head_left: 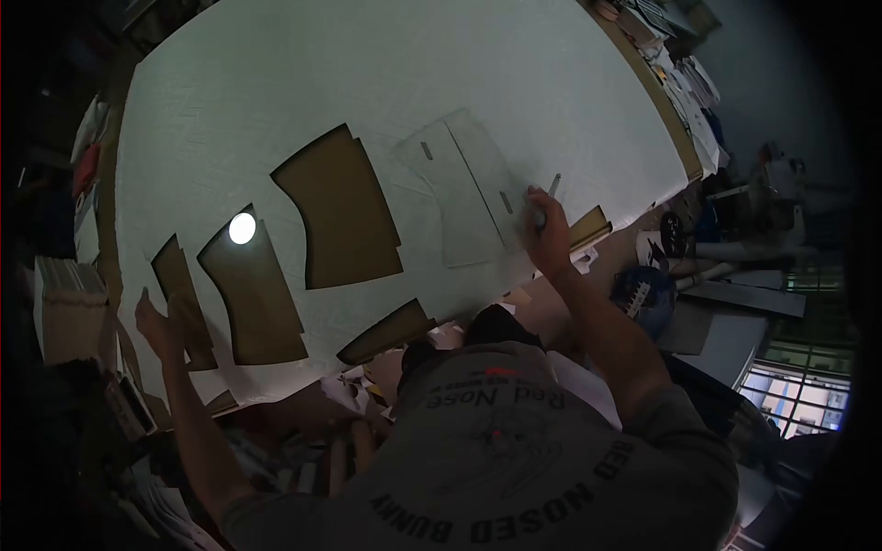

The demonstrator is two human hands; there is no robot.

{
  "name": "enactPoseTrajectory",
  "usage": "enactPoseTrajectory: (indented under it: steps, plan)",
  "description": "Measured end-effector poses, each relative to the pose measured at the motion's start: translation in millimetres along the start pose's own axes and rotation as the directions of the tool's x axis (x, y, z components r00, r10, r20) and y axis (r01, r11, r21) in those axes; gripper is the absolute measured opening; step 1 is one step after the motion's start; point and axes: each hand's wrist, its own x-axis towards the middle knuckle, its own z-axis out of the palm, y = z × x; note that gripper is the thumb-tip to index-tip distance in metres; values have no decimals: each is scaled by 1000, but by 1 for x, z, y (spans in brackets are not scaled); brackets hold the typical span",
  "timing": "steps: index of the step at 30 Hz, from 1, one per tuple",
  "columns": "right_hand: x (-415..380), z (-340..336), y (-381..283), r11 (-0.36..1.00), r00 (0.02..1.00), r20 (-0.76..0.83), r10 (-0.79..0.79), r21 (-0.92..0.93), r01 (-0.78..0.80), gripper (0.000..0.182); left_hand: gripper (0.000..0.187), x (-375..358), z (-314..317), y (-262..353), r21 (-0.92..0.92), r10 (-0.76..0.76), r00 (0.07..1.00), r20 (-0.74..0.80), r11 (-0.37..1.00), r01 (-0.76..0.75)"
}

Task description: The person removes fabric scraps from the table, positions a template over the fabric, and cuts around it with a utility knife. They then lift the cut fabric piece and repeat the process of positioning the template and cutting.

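My right hand is closed around a slim pen, whose end sticks up past the fingers. Just left of it, a see-through pattern template with a long line and two small slots lies on a white sheet. My left hand is at the sheet's left side with its fingers extended, over or beside a narrow brown shape. More brown curved shapes lie to the right of it. They look like openings cut in the sheet, showing brown board beneath.
A round bright light spot falls on one brown shape. Smaller brown shapes run along the near edge. Stacked papers stand at the left, and more papers line the right edge. A blue bundle sits right of the table.
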Motion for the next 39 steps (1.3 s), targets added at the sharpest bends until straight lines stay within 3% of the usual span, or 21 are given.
enactPoseTrajectory:
  steps: [1,3,7,11,13,14,15,18,22,24,27,30,39]
  plan:
    - [0,0,-3,1000,1000,-5,8,-20,-8,33,66,-16,-1,52,-220,168,981,-92,958,-185]
    - [2,-4,-8,999,999,23,42,-7,-42,32,62,-46,-3,151,-373,299,933,-201,857,-355]
    - [4,-3,-2,1000,1000,22,-5,-18,6,28,64,-102,-21,301,-677,489,853,-180,568,-468]
    - [3,-20,-10,986,984,117,135,83,-146,26,70,-123,-12,406,-711,655,696,-295,337,-617]
    - [2,-27,1,966,967,180,179,157,-208,25,71,-125,-21,441,-662,697,663,-273,363,-655]
    - [3,-28,10,982,979,192,71,161,-102,28,73,-124,-23,454,-607,736,627,-256,383,-697]
    - [0,-30,19,985,979,203,-35,171,0,30,73,-121,-20,462,-601,738,630,-242,396,-695]
    - [4,-44,26,973,958,262,-119,221,61,35,73,-117,-11,470,-428,760,626,-176,513,-744]
    - [10,-54,24,944,924,314,-221,308,121,41,71,-113,-11,469,-449,769,615,-173,494,-745]
    - [13,-55,26,947,861,421,-284,262,184,50,71,-115,-9,470,-468,766,623,-160,497,-731]
    - [15,-48,33,920,847,408,-341,330,212,51,72,-110,-11,472,-500,735,657,-167,511,-699]
    - [15,-48,32,921,858,396,-326,336,195,50,74,-112,-15,468,-479,762,639,-109,523,-705]
    - [19,-50,24,943,838,445,-317,242,228,51,81,-114,-7,466,-487,745,641,-184,498,-718]
